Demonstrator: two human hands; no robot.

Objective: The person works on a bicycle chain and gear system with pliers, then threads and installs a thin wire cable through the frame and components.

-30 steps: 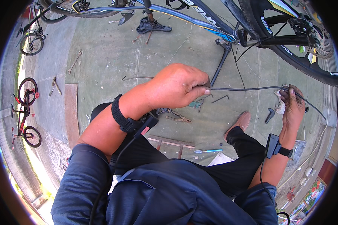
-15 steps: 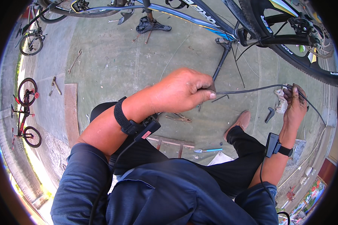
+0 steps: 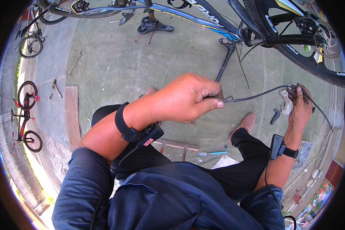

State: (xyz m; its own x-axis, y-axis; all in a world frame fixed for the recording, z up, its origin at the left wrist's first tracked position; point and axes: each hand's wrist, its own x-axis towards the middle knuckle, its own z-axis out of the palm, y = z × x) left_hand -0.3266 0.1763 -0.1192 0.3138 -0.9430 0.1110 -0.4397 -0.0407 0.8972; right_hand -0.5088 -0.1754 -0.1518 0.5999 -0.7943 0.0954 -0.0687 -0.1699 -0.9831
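Observation:
A thin dark cable housing (image 3: 257, 94) runs between my two hands in a shallow curve. My left hand (image 3: 195, 97) pinches one end of it between thumb and curled fingers. At the right, my right hand (image 3: 299, 101) grips it with dirty fingertips, and its free tail hangs down past that hand. Beyond my hands an upside-down bicycle (image 3: 218, 25) rests with its saddle (image 3: 155, 27) and dark handlebar (image 3: 227, 61) on the ground. Loose black cables (image 3: 245, 69) dangle from its frame close to the handlebar.
A white rag (image 3: 286, 102) and a black handlebar grip-like piece (image 3: 275, 117) lie near my right hand. Close to my feet is a blue-handled tool (image 3: 212, 153). A hammer (image 3: 57, 88) and a wrench (image 3: 76, 63) lie left. A red bicycle (image 3: 25, 115) stands farther left.
My left hand has moved slightly down and right, nearer my right hand, and the cable housing between them bows more. My right hand has shifted a little up and left.

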